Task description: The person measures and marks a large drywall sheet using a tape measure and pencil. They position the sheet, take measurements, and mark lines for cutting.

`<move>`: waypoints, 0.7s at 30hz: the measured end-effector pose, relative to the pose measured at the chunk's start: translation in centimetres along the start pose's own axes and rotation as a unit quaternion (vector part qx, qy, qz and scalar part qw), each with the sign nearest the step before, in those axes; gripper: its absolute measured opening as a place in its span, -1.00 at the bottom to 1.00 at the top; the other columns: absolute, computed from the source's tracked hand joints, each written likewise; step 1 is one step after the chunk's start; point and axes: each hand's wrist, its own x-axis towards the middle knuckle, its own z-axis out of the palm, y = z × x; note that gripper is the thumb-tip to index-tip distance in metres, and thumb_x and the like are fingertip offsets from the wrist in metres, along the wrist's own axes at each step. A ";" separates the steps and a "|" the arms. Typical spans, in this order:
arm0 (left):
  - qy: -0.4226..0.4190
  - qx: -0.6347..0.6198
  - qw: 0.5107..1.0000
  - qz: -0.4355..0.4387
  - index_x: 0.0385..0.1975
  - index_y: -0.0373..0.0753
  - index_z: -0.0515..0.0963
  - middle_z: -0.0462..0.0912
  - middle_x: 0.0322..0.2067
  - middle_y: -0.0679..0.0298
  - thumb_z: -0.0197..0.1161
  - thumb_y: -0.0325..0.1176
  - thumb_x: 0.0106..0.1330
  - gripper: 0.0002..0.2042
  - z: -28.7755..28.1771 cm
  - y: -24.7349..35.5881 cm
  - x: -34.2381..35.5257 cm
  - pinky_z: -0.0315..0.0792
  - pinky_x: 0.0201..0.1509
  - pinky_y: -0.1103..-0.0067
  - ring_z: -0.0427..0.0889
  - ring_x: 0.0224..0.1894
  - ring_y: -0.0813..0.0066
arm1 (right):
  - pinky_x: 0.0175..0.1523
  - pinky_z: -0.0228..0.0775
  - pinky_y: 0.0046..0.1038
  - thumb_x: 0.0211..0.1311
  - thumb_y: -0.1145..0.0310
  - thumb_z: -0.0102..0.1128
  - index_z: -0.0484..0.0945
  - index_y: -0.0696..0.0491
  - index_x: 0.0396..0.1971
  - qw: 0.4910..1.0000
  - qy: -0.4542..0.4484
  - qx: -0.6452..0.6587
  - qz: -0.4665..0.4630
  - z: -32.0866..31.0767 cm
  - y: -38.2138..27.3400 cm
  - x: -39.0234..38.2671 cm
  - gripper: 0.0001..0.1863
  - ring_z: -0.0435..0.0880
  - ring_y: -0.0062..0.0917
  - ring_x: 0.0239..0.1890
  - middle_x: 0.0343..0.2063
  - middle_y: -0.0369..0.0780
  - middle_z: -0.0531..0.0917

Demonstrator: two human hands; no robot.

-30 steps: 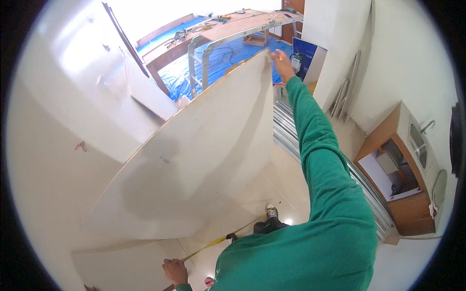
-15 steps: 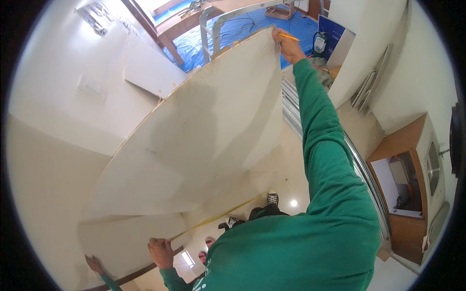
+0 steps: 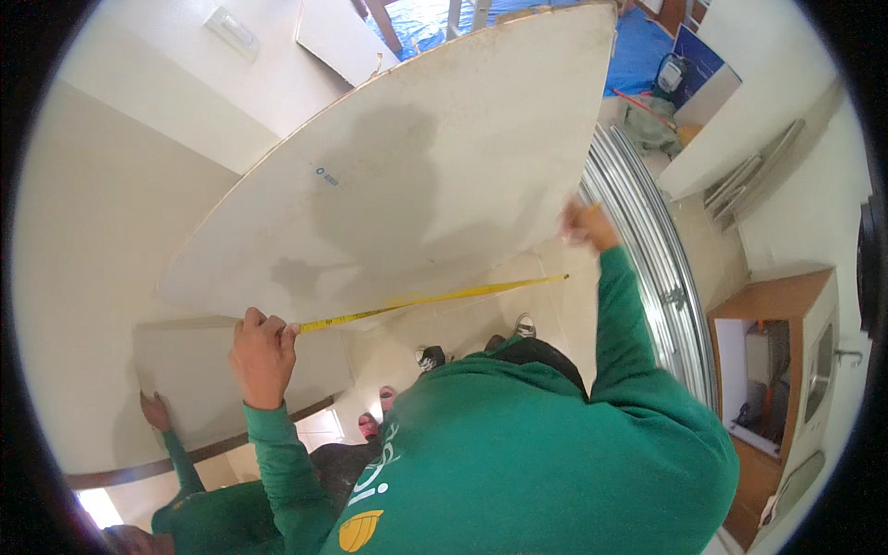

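Note:
My left hand (image 3: 262, 359) is closed on a yellow tape measure (image 3: 476, 290); its case is hidden in my grip. The blade runs out to the right, past the lower edge of a large white board (image 3: 499, 139), and its far end is loose in the air. The board stands upright in front of me, with a small blue stamp and my shadow on its face. Smeared by motion, my right hand (image 3: 589, 225) is near the board's right edge, apart from it. A trace of orange shows at its fingers, where the pencil was gripped.
A co-worker's hand (image 3: 155, 410) lies flat against the board's lower left area. Metal channels (image 3: 638, 213) lie along the floor at the right, near a wooden cabinet (image 3: 772, 277). Blue sheeting (image 3: 638, 55) covers the floor beyond. Pink slippers (image 3: 368, 425) are below.
My right hand has left the board's top right corner and come down toward me. My left hand has risen and moved left with the tape. The view has shifted, showing more of the co-worker.

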 end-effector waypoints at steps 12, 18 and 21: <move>-0.229 -0.025 0.972 -0.039 -0.35 -0.21 0.76 0.70 -0.24 0.05 0.41 0.04 0.28 -0.62 8.1 -14.5 0.8 0.56 -0.07 0.13 0.71 -0.14 -0.05 | 0.33 0.32 0.08 0.68 -0.04 -0.05 0.56 -0.08 0.04 0.878 -0.181 0.411 0.168 25.4 9.3 -13.6 -0.63 0.60 -0.42 0.15 -0.05 -0.25 0.66; -0.180 -0.080 0.980 -0.019 -0.33 -0.24 0.75 0.69 -0.28 0.07 0.43 -0.03 0.29 -0.66 10.4 -18.2 -0.8 0.55 -0.11 0.18 0.71 -0.20 -0.03 | 0.13 0.48 0.06 0.64 -0.10 0.00 0.53 -0.09 -0.10 0.886 -0.030 0.423 0.189 23.3 8.9 -11.0 -0.63 0.61 -0.46 -0.06 -0.25 -0.34 0.59; -0.163 -0.121 0.979 -0.028 -0.33 -0.26 0.73 0.65 -0.32 0.09 0.42 -0.08 0.33 -0.69 10.4 -18.3 -1.0 0.53 -0.17 0.22 0.69 -0.25 0.01 | 0.06 0.50 -0.01 0.64 -0.10 0.02 0.49 -0.10 -0.18 0.913 0.027 0.368 0.171 20.7 7.0 -8.9 -0.64 0.57 -0.51 -0.16 -0.26 -0.37 0.56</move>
